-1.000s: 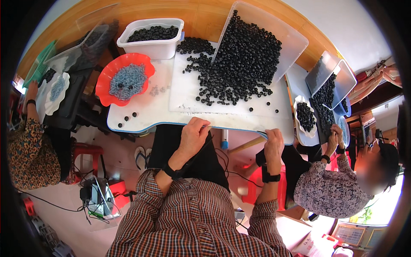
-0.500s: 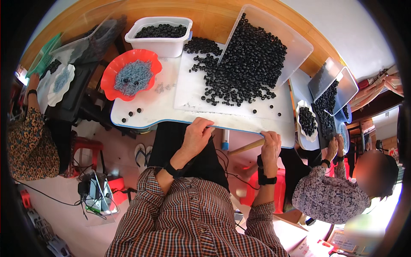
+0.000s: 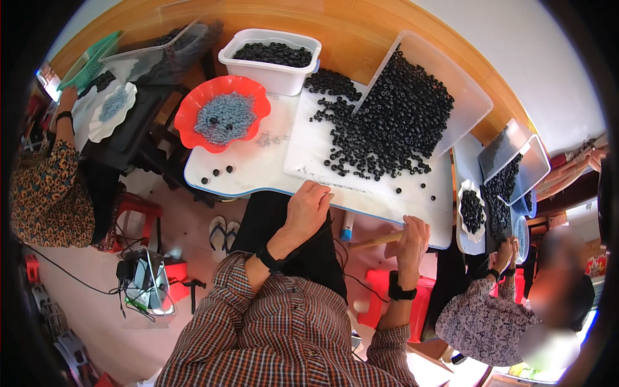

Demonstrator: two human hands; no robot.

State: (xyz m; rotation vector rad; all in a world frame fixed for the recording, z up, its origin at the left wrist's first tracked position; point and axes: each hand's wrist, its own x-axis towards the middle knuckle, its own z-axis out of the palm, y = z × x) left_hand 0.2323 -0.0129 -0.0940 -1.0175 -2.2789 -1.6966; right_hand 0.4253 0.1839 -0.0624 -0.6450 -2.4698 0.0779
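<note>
At the front edge of the white table, my left hand is closed, thumb and fingers pinched together. Anything between those fingertips is too small to make out. Further right, my right hand is closed too, its fingers curled beside the same edge, and their contents are hidden. Beyond both hands, a heap of small black ring-like parts spreads over a white board from a tipped clear bin. Three black parts lie apart near the table's left edge.
A red scalloped bowl holds small grey-blue pieces. Behind it stands a white tub of black parts. One co-worker sits at left, another at right beside a white dish. A red stool and sandals are below.
The view has shifted, so the table appears lower and further right. My right hand has curled more and drawn slightly back from the table edge. My left hand stays near the edge.
</note>
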